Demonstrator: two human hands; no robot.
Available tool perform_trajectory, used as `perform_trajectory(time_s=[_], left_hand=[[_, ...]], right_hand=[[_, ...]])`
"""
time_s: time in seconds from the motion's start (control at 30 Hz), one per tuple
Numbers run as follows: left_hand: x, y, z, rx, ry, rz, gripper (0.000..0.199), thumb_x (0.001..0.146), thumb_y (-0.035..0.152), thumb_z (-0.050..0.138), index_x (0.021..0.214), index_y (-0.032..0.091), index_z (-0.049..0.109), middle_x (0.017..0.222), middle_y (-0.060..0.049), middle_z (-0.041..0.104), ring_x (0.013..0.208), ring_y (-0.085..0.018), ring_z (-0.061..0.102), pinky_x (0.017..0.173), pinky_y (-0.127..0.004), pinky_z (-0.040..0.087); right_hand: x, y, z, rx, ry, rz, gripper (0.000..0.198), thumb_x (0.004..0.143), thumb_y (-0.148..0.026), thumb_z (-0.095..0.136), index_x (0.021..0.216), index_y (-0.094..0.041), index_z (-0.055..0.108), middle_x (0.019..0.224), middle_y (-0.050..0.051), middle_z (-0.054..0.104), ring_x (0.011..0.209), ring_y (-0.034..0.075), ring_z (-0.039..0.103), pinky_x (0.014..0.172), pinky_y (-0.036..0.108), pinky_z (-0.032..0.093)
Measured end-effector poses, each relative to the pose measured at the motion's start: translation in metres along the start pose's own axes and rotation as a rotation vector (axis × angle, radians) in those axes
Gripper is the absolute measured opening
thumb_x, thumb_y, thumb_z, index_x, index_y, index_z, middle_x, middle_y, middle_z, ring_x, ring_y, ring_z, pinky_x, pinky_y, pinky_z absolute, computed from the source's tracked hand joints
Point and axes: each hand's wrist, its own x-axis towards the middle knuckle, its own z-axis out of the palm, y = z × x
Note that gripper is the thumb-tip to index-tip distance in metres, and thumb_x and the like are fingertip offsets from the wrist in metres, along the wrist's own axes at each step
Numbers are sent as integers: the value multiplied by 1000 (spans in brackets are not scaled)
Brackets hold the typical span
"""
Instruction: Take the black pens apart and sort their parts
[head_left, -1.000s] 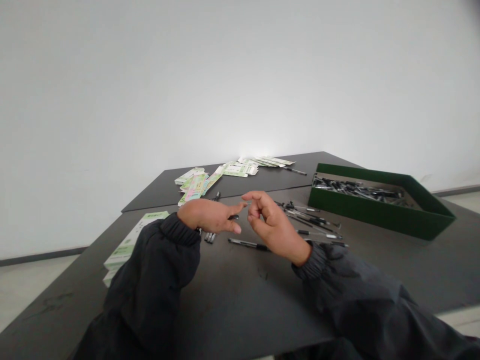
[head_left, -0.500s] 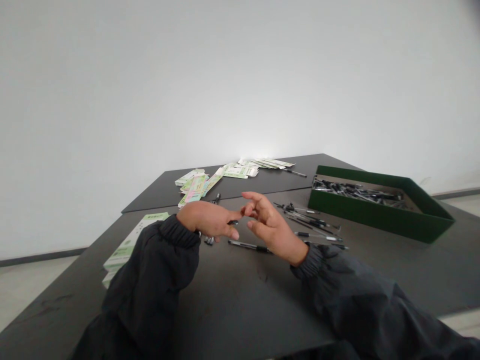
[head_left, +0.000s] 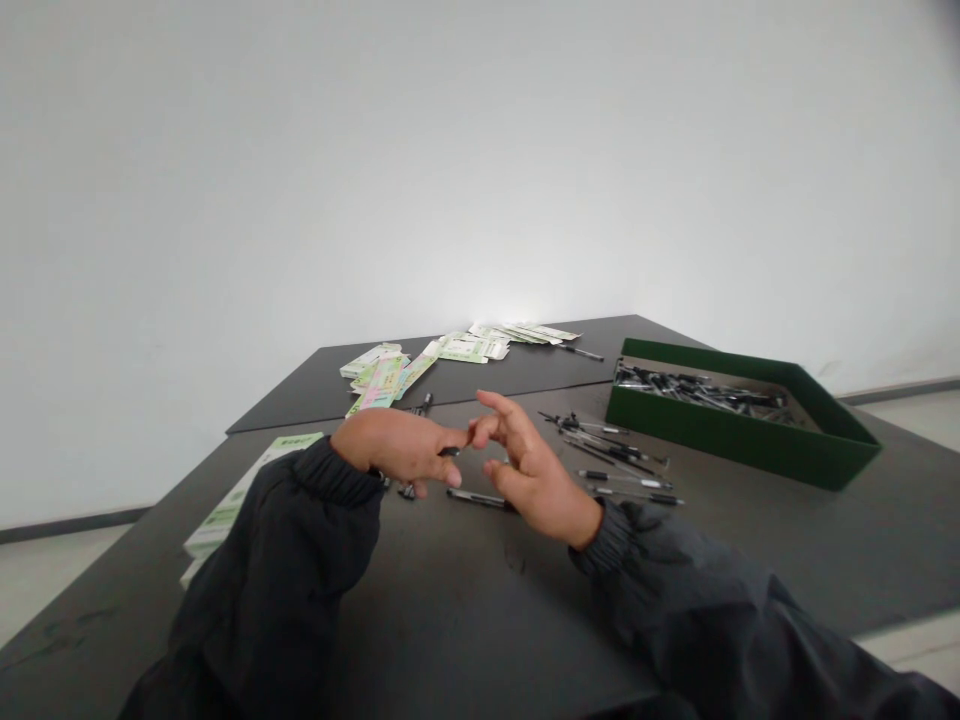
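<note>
We have two bare hands in view, in two dark sleeves, close together over the near one of two black tabletops. Our left hand [head_left: 397, 445] is closed on one black piece [head_left: 450, 452] that pokes out between thumb and forefinger; we cannot tell whether it is a whole pen, as the rest is hidden. Our right hand [head_left: 534, 475] faces it with a loose, open grip, thumb parted from the bent fingers, and its fingertips seem to touch the left forefinger.

One pen [head_left: 476, 498] lies on the near tabletop [head_left: 465, 620], its far end hidden behind the right hand. Some more pens [head_left: 407, 492] show around the left hand, partly covered by it. Right of the right hand we see a loose spread of pens [head_left: 624, 455], more than five, overlapping too much for an exact count. Beyond it stands one green box [head_left: 735, 440], full of pens [head_left: 697, 390] past counting. By the left sleeve [head_left: 300, 560] we make out at least two stacked cartons [head_left: 232, 505]. Several flat cartons [head_left: 465, 346] overlap on the far tabletop [head_left: 525, 371], with one single pen [head_left: 581, 352] near them.
</note>
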Motion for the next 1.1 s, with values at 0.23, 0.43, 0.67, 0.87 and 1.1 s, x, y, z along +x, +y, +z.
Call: perform_trajectory(time_s=[0.23,0.43,0.67,0.87,1.1], left_hand=[[2,0,0,-9,-18,-24,62,90,34,45,143,14,20,84,-10,71,75,-20,68,62,-24,47],[1,-3,0,-26,-1,6,47,90,30,44,133,13,38,87,-11,71,75,-20,68,64,-25,47],[3,-3,1,-23,-15,-9,65,89,33,46,145,14,18,82,-8,72,75,-19,68,68,-26,46],[4,-1,1,-18,-43,5,58,89,32,46,141,16,26,85,-10,72,74,-20,68,65,-26,47],[4,-4,1,-34,-44,3,48,89,29,46,133,14,38,88,-10,72,79,-21,68,68,-26,48]], right_hand=[[-1,5,0,-58,114,32,53,77,-8,49,128,-24,42,74,-3,38,94,17,53,96,38,39],[-3,-3,1,62,-37,12,72,76,-8,50,140,-27,22,94,2,48,122,20,40,109,46,22],[-4,3,-2,-57,105,71,44,79,-11,49,120,-26,44,79,-2,39,81,14,50,91,36,42],[-4,-1,4,-45,65,-3,66,77,-5,48,138,-26,32,73,-3,38,116,18,47,109,43,24],[-4,-1,-1,38,-2,13,67,77,-9,51,137,-28,27,104,4,47,112,19,46,104,41,31]])
